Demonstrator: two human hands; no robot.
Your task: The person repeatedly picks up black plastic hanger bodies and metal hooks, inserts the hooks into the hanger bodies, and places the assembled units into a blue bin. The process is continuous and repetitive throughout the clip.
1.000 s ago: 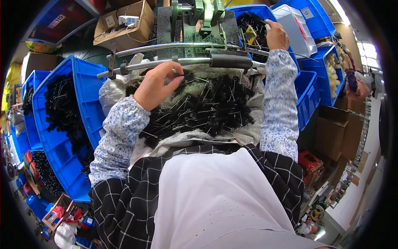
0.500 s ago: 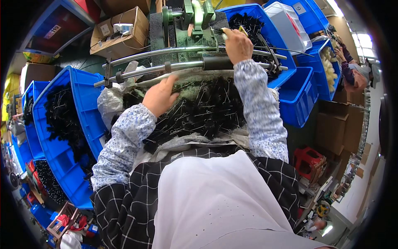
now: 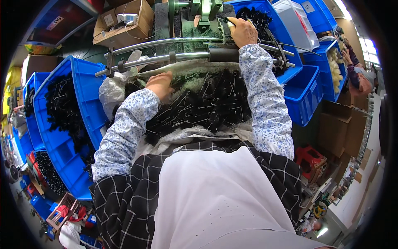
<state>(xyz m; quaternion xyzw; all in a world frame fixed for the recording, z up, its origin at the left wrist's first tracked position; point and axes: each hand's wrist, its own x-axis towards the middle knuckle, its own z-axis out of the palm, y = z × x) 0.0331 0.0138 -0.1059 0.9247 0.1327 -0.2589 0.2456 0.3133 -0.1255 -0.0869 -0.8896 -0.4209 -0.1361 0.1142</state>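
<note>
A heap of small black wire brushes [image 3: 199, 103] with looped metal stems lies on pale sheeting in front of me. Over its left part is my left hand [image 3: 160, 85], fingers drawn together and partly blurred; what they hold, if anything, I cannot make out. Up at the machine [image 3: 203, 25], my right hand [image 3: 244, 33] pinches a small dark brush [image 3: 223, 19] between thumb and fingers, beside a thin metal bracket. Light coverings show on its fingertips. Two metal rails [image 3: 166, 60] run across between the machine and the heap.
Blue bins of black brushes stand at the left [image 3: 83, 91] and behind my right hand [image 3: 286, 37]. Further right are an empty-looking blue bin [image 3: 304, 97], a clear tub [image 3: 298, 25] and a red stool [image 3: 310, 162]. A cardboard box [image 3: 143, 18] sits beside the machine. Another person works far right.
My left hand has gone from spread fingers to drawn-in ones, staying over the heap. The right hand remains at the machine with its brush. The whole view has shifted slightly.
</note>
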